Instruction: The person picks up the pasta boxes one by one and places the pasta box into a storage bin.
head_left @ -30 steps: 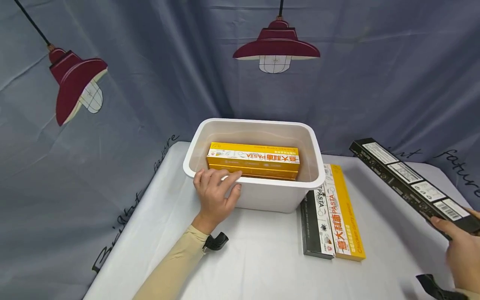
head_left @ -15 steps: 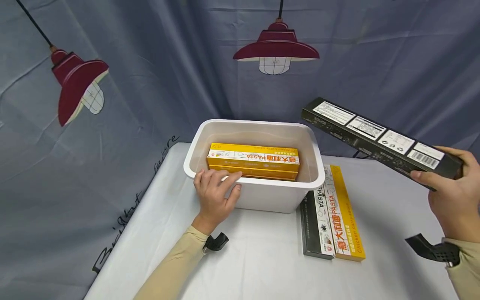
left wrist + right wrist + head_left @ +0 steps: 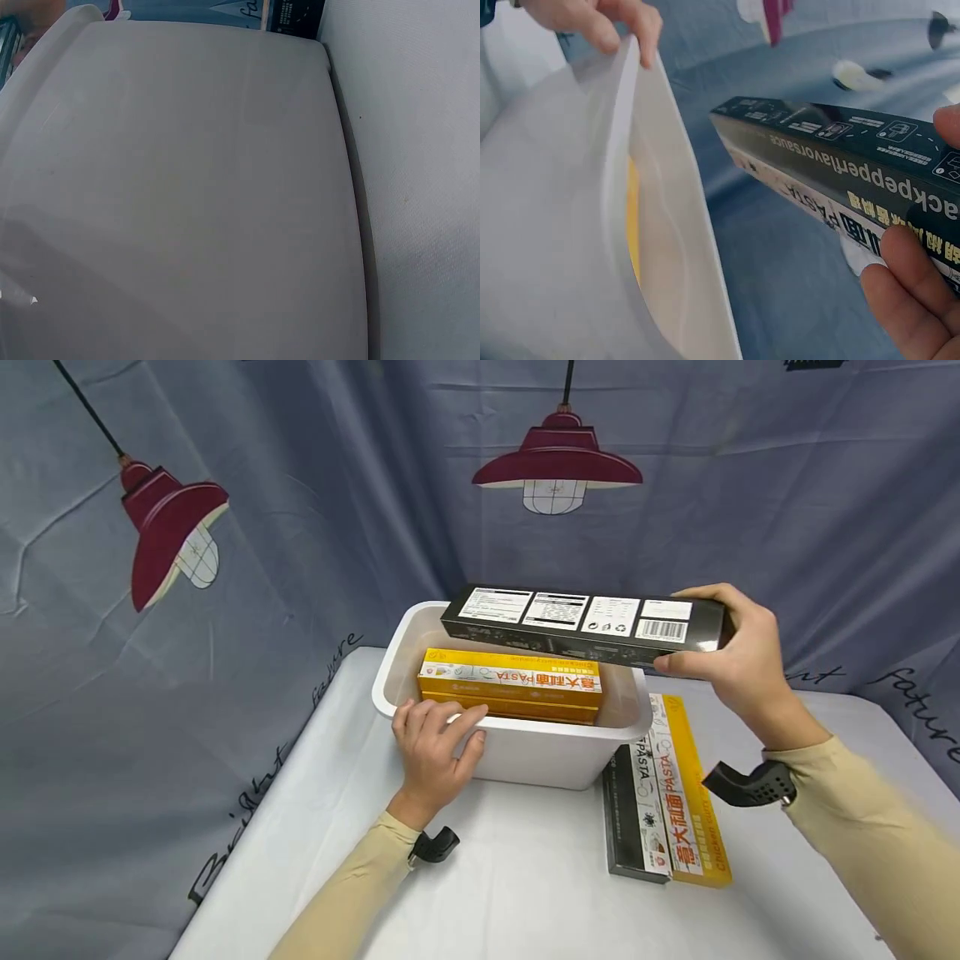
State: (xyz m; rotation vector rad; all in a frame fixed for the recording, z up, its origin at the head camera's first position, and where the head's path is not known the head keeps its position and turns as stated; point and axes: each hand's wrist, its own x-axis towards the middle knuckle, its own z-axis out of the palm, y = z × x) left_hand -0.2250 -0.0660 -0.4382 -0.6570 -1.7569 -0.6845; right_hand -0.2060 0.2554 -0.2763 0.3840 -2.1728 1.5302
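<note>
My right hand (image 3: pixel 738 647) grips one end of a black pasta box (image 3: pixel 585 617), thumb on the near side. The box hangs level over the back part of a white plastic bin (image 3: pixel 525 752). In the right wrist view the black box (image 3: pixel 840 165) shows its pepper-sauce lettering, with fingertips (image 3: pixel 907 262) along its side. Inside the bin lies a yellow pasta box (image 3: pixel 510 681), with more yellow box side visible below it. My left hand (image 3: pixel 435 747) holds the bin's near rim at the left, fingers hooked over it. The left wrist view shows mostly the bin wall (image 3: pixel 187 187).
To the right of the bin, a black pasta box (image 3: pixel 633 827) and a yellow pasta box (image 3: pixel 693 810) lie side by side on the white tablecloth (image 3: pixel 525 877). Their far ends pass behind the bin's corner. A blue-grey curtain (image 3: pixel 337 510) with printed lamps hangs behind.
My right hand has carried the black pasta box leftward from the right side to over the bin, turning it nearly level. The left hand stays on the rim.
</note>
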